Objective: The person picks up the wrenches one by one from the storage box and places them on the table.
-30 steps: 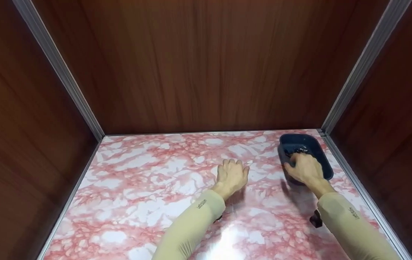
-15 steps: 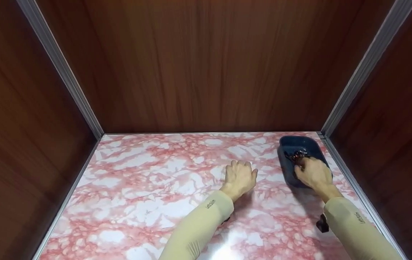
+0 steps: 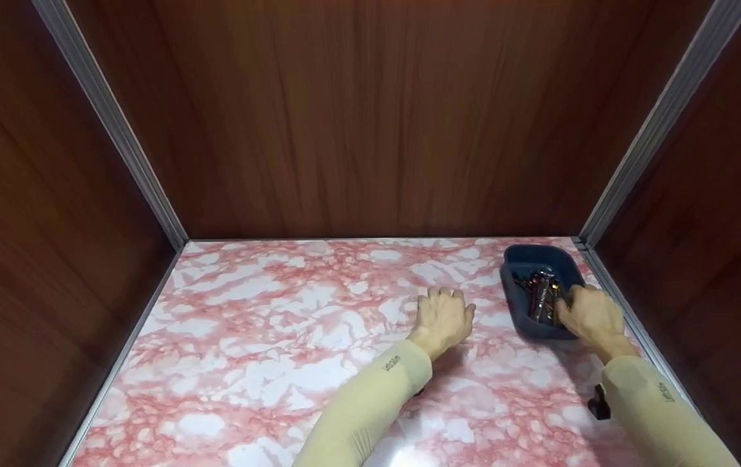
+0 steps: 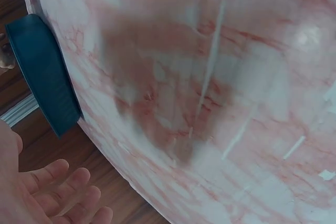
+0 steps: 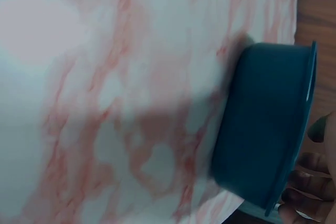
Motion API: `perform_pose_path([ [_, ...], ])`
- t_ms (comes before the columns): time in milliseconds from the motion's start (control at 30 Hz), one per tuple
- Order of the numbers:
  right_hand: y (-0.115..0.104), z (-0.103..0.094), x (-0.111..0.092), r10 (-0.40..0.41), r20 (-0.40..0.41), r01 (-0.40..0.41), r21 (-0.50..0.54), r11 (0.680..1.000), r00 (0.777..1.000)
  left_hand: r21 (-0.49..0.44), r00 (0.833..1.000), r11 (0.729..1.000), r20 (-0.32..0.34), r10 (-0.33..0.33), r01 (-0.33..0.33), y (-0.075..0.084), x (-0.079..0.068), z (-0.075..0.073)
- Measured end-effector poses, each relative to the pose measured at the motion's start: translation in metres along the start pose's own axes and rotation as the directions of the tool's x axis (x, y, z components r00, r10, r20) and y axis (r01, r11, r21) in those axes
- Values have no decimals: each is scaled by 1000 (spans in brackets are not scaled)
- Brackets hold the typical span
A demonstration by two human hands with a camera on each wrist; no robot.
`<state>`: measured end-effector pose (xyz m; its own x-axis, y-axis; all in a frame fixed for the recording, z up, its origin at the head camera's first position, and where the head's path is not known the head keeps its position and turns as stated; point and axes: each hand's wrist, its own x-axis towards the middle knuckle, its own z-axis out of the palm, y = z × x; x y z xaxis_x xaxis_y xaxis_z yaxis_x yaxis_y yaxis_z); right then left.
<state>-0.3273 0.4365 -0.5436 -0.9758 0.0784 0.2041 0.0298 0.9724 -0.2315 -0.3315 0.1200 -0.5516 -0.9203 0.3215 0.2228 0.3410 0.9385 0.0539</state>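
Note:
My right hand (image 3: 594, 318) is at the right rim of a dark blue bin (image 3: 518, 305), its thumb over the inside of the bin. In the right wrist view its fingers (image 5: 310, 182) are loosely bent along the rim, apart from the thumb. Dark, shiny slim items (image 3: 543, 298) lie in the bin, one with pale lettering; their kind is too small to tell. Left of the bin, my left hand (image 3: 442, 318) is back up over the table, holding nothing. Its fingers (image 4: 63, 192) are spread and relaxed in the left wrist view.
The table (image 3: 267, 363) has a red and white marbled top. Dark wood panels (image 3: 370, 123) rise behind it and on both sides, with metal strips (image 3: 636, 324) along the edges. The bin stands near the back right corner.
My right hand has moved from inside the bin to its right rim, so the dark items show more. My left hand has shifted a little to the right.

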Motion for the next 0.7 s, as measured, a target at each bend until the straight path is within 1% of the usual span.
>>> perform_pose_path([
  [167,8,0,-2,13,3,-13,-1,1000,1000,9,1000,1000,-6,19,-19,7,1,0],
  [300,14,1,-3,24,-11,-24,-10,1000,1000,20,1000,1000,-2,22,-22,15,0,4],
  [467,22,3,-6,42,-33,-44,-41,998,999,70,999,997,10,33,-33,24,-3,10],
  [567,26,5,-8,25,-63,-29,-58,998,998,97,999,995,3,39,-40,28,-4,14],
  [700,33,8,-11,-4,-133,-6,-72,997,991,121,999,991,-3,51,-50,30,-4,15],
])
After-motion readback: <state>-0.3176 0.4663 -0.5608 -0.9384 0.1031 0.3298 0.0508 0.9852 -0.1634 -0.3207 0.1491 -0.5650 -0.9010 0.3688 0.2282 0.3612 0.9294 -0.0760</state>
